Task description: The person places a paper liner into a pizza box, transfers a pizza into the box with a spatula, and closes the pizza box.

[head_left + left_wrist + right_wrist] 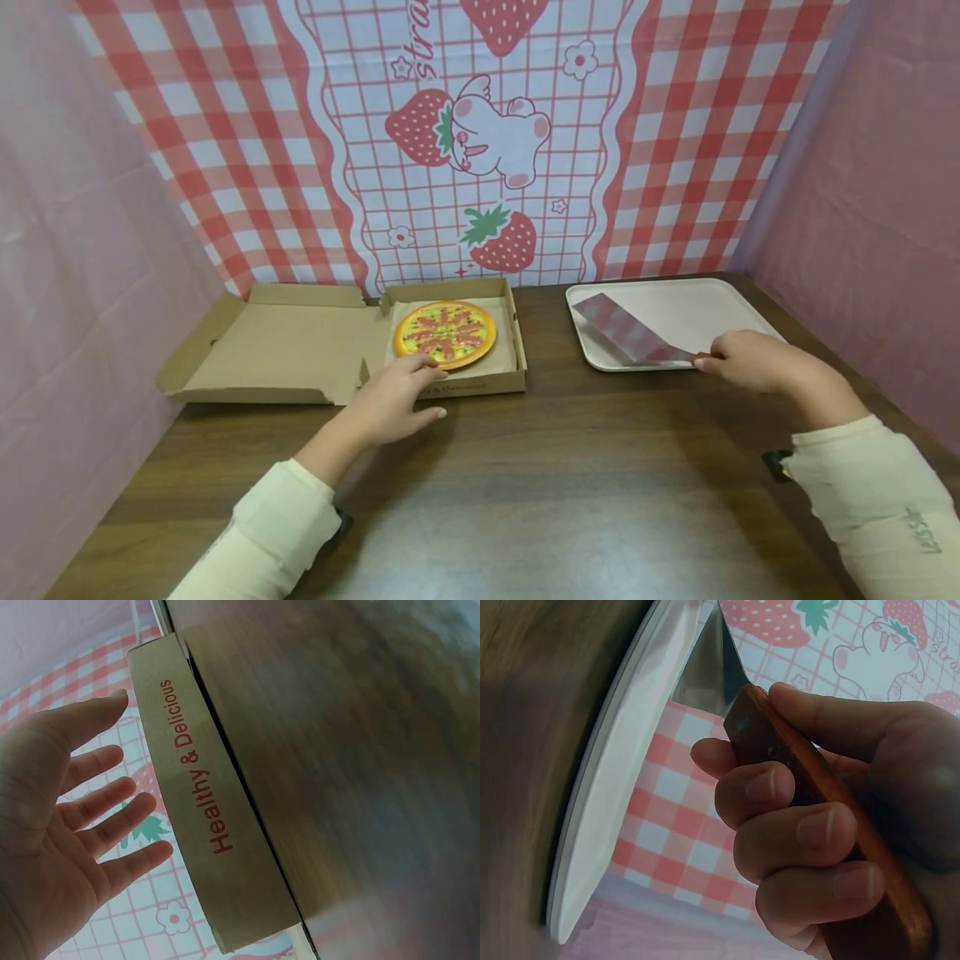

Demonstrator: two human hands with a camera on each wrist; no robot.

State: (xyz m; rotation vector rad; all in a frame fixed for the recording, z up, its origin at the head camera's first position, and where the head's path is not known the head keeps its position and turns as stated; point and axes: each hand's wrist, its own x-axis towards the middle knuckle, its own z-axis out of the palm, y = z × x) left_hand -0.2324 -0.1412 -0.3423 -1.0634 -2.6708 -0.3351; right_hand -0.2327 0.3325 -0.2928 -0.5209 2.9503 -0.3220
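Observation:
In the head view a round toy pizza (444, 335) lies on paper inside the open cardboard pizza box (472, 386). My left hand (392, 398) hovers at the box's front wall, its fingertips overlapping the pizza's near edge. The left wrist view shows that hand (60, 795) with fingers spread and nothing held, beside the printed box wall (196, 787). My right hand (802, 825) grips the brown wooden handle (769, 735) of a spatula. Its broad metal blade (626, 330) slants over the left part of a white tray (697, 312).
The box lid (292, 346) lies folded back to the left on the brown wooden table (525, 500). A red checked cloth with strawberries (502, 242) hangs behind, and pink cloth (877, 208) closes off both sides.

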